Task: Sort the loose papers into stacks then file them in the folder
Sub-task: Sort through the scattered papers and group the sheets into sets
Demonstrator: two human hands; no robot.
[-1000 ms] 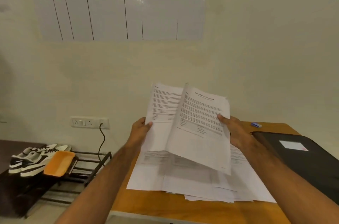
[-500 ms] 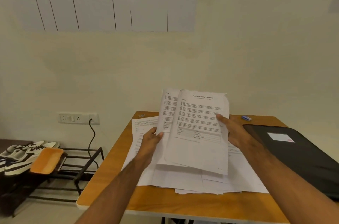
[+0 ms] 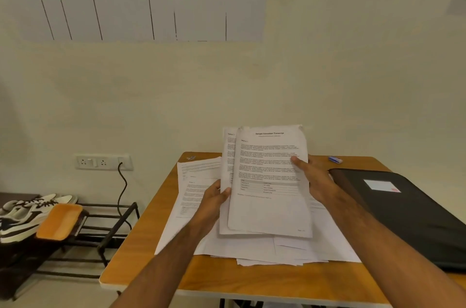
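Wooden table (image 3: 156, 267) against a cream wall. Black folder (image 3: 408, 209) lies shut on the table's right side, white label on its cover, small blue item (image 3: 335, 159) behind it near the back edge. Shoe rack (image 3: 100, 227) w/ sneakers (image 3: 27, 214) stands left of the table, wall socket (image 3: 103, 162) above it w/ a cable plugged in.

Loose papers (image 3: 252, 249) spread flat across the tabletop. Both forearms reach fwd. Left hand (image 3: 214, 200) pinches the left edge of the held sheets (image 3: 269, 209), thumb on front. Right hand (image 3: 317, 181) grips their right edge, thumb pressed across the printed face; other fingers hidden behind. Sheets held tilted up above the loose papers, front page slightly offset from the one behind.
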